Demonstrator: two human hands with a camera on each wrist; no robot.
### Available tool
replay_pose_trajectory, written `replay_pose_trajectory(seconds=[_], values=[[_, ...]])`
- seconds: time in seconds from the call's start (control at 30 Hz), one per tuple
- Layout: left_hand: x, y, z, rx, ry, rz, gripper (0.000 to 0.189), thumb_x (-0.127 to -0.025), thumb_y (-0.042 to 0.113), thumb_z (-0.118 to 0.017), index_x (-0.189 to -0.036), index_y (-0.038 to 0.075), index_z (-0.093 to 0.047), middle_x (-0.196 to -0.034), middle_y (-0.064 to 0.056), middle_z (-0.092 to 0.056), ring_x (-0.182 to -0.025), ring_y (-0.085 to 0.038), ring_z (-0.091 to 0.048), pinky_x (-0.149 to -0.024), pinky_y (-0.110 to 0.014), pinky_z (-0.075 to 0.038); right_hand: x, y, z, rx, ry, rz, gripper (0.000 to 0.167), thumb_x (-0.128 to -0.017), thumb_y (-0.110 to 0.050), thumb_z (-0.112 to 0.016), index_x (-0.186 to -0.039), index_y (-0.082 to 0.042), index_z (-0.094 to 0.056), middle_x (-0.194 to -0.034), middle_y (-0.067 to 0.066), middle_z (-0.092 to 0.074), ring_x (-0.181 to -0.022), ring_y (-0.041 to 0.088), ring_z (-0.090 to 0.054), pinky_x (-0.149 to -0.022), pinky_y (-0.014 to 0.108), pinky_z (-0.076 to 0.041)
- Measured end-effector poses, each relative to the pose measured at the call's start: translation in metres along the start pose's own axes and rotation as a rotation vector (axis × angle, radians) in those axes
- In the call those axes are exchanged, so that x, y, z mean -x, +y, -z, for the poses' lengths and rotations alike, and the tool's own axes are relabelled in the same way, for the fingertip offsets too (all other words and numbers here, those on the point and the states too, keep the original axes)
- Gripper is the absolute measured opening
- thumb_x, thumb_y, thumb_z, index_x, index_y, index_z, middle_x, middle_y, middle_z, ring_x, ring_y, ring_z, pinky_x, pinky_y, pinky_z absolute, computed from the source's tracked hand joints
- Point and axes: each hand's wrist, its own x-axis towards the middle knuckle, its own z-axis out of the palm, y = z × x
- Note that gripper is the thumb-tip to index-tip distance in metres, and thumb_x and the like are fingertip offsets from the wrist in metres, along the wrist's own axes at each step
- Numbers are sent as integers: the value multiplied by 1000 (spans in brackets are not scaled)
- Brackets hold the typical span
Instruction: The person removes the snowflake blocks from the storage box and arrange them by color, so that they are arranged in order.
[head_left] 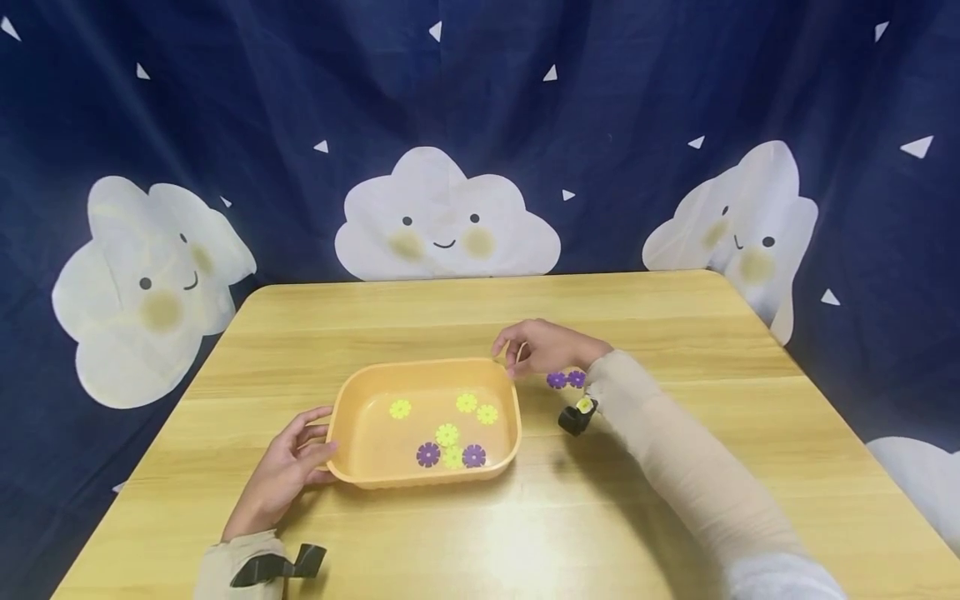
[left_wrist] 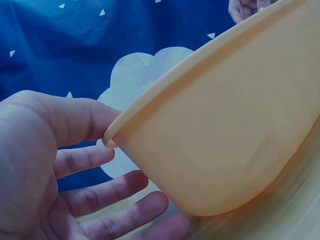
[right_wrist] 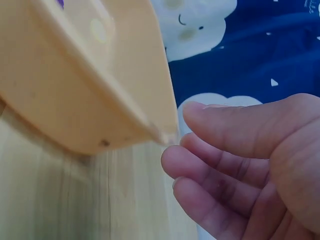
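We're pinching the orange basin [head_left: 420, 377] by its left rim with our left hand [head_left: 281, 467], the basin sitting on the table [head_left: 375, 542]; at its back right corner we're holding our right hand [head_left: 543, 346] with thumb and fingers parted, contact unclear. Inside the basin we're counting five yellow flower discs [head_left: 447, 434] and two purple flower discs [head_left: 428, 454], with another purple pair [head_left: 557, 380] lying to its right.
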Motion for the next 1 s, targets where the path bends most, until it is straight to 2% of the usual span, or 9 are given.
replay_pose_trajectory(seconds=[0.13,0.27,0.67,1.0], values=[[-1,0,1,-6,-5,3,59,-95,10,-62,-146,3,-32,-131,-28,-44,-95,-20,-64,-73,-42,-60,-6,-8,-2,-16,-23,-27,34,-82,5,-71,-115,2,-63,-89,8,-64,-79,18,-64,-75,28,-55],[-1,1,1,-8,-4,9,59,-95,10,-62,-146,4,-32,-131,-28,-44,-96,-20,-64,-73,-41,-60,-11,-12,-6,-19,-40,-47,37,-82,6,-72,-117,0,-63,-91,9,-63,-81,19,-64,-77,28,-55],[-3,1,-1,-22,6,24,59,-95,11,-63,-146,6,-33,-132,-27,-44,-96,-20,-64,-73,-41,-60,-32,-19,-19,-63,-97,-21,40,-81,4,-74,-119,2,-62,-96,14,-63,-87,20,-64,-82,28,-55],[-1,1,-1,-14,-2,27,59,-95,12,-62,-146,6,-33,-131,-27,-44,-95,-20,-64,-73,-41,-60,-50,-28,-36,-174,-234,-66,48,-78,12,-72,-123,2,-60,-111,23,-61,-91,23,-64,-83,30,-55]])
